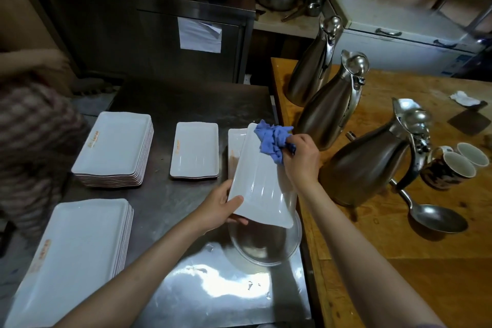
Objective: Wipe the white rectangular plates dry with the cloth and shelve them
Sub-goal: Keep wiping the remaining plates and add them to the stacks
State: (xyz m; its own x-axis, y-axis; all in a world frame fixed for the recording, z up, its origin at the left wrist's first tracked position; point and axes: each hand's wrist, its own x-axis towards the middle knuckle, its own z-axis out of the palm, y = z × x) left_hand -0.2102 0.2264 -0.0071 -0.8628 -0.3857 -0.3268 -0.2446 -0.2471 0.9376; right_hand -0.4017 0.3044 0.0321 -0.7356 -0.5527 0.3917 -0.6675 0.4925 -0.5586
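My left hand (222,208) grips the near corner of a white rectangular plate (259,186), which is tilted up above the steel counter. My right hand (302,157) holds a crumpled blue cloth (273,141) against the plate's far end. Partly hidden behind the held plate lies another white plate (235,141). A small stack of white plates (195,150) sits in the middle of the counter. Two taller stacks stand to the left, one far (117,145) and one near (72,255).
A steel bowl (266,247) sits under the held plate. Three steel jugs (364,162) stand on the wooden table (399,247) to the right, with mugs (452,168) and a ladle (436,217). A person in a striped top (34,141) stands at the left.
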